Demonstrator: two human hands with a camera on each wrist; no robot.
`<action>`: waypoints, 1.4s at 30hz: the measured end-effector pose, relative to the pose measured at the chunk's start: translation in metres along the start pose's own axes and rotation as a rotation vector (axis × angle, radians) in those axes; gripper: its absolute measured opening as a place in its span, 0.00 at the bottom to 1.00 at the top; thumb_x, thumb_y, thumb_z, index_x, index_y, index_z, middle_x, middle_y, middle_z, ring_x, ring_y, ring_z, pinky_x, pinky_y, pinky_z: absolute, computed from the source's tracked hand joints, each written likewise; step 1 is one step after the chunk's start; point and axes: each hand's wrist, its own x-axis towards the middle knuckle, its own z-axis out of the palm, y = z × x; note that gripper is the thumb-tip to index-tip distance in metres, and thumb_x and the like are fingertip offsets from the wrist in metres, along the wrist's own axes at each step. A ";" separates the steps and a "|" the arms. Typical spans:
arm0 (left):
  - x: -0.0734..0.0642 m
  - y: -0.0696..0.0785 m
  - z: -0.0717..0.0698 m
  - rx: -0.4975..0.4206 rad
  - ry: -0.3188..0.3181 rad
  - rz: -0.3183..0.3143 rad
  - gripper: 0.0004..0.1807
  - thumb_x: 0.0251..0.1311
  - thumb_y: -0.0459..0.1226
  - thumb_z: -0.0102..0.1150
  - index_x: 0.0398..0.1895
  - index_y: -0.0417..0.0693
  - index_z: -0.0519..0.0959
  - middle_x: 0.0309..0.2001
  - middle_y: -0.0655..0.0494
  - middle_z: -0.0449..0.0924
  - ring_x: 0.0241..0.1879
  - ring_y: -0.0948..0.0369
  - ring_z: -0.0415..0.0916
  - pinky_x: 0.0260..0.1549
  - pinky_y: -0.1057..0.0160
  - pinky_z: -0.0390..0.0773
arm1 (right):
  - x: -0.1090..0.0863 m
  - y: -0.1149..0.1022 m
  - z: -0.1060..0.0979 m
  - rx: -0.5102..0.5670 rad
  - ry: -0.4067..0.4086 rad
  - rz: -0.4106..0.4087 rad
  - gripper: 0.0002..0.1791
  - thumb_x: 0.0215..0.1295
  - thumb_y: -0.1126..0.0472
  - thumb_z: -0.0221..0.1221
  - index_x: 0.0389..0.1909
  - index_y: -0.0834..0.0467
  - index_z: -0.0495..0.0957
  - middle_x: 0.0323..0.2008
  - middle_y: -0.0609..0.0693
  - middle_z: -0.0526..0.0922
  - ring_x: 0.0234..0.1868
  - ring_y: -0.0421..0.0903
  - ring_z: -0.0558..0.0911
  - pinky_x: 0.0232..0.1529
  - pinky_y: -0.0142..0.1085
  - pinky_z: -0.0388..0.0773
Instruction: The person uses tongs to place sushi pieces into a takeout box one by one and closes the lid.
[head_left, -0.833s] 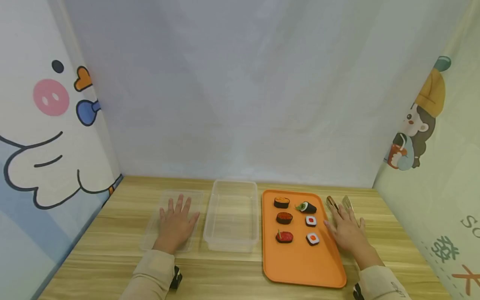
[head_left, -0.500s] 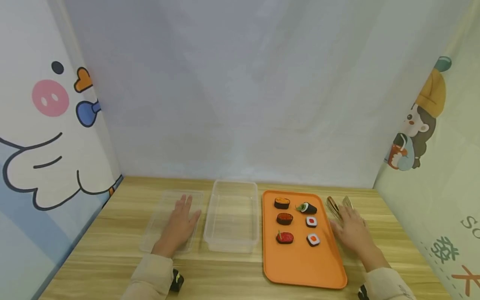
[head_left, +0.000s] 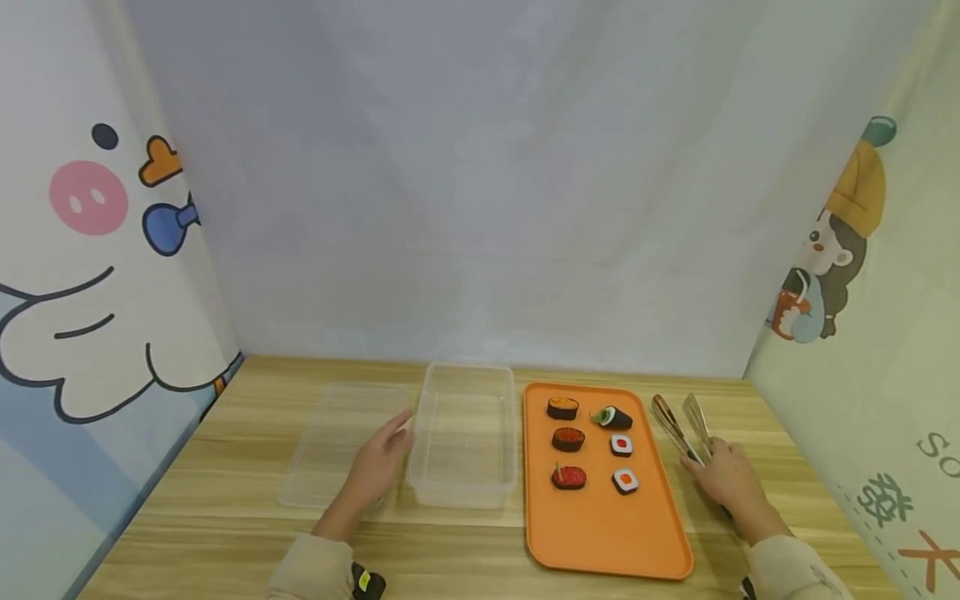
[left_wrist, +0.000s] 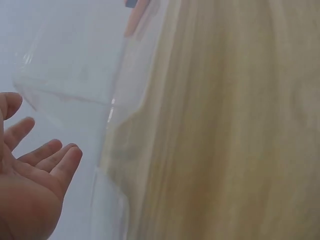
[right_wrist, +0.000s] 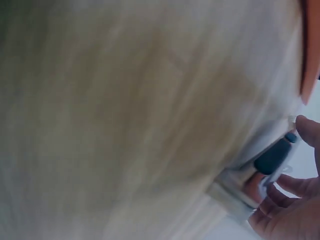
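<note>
My left hand [head_left: 377, 465] is raised beside the left wall of the clear plastic container [head_left: 465, 433], its fingers extended and holding nothing. Whether it touches the wall cannot be told. In the left wrist view the fingers [left_wrist: 67, 167] are spread apart from the container. Under that hand lies a flat clear lid [head_left: 337, 425]. My right hand [head_left: 727, 483] grips metal tongs [head_left: 699, 417], thumb on one side and fingers on the other. In the right wrist view the tongs [right_wrist: 250, 182], with a dark grip pad, lie between thumb and fingers.
Right of the container, an orange tray [head_left: 600, 533] holds several sushi pieces, among them a hand roll [head_left: 615, 417] and a roe-topped piece [head_left: 568, 439]. A pale curtain [head_left: 480, 208] closes off the table's back, with printed cloths at both sides.
My left hand has lifted off the lid and turned toward the container. My right hand has drawn back along the tongs and closed its fingers round them.
</note>
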 end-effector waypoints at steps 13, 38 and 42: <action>-0.006 -0.008 0.015 -0.074 0.030 0.032 0.25 0.76 0.38 0.43 0.72 0.37 0.61 0.68 0.34 0.61 0.66 0.40 0.60 0.64 0.44 0.60 | 0.000 0.011 -0.003 0.035 -0.019 -0.028 0.30 0.73 0.56 0.49 0.52 0.85 0.60 0.39 0.77 0.73 0.39 0.67 0.77 0.37 0.58 0.75; -0.004 -0.007 0.018 -0.121 0.046 -0.003 0.24 0.76 0.35 0.43 0.71 0.34 0.61 0.67 0.32 0.61 0.66 0.40 0.60 0.65 0.45 0.60 | 0.026 -0.070 -0.030 0.021 -0.126 -0.389 0.24 0.65 0.58 0.64 0.52 0.73 0.76 0.45 0.64 0.81 0.44 0.60 0.79 0.41 0.53 0.77; -0.004 -0.006 0.018 -0.125 0.044 0.004 0.24 0.76 0.35 0.43 0.71 0.34 0.61 0.67 0.32 0.61 0.66 0.40 0.60 0.65 0.45 0.60 | 0.036 -0.077 -0.022 -0.057 -0.131 -0.428 0.24 0.65 0.57 0.63 0.53 0.72 0.77 0.47 0.65 0.80 0.48 0.65 0.78 0.46 0.58 0.76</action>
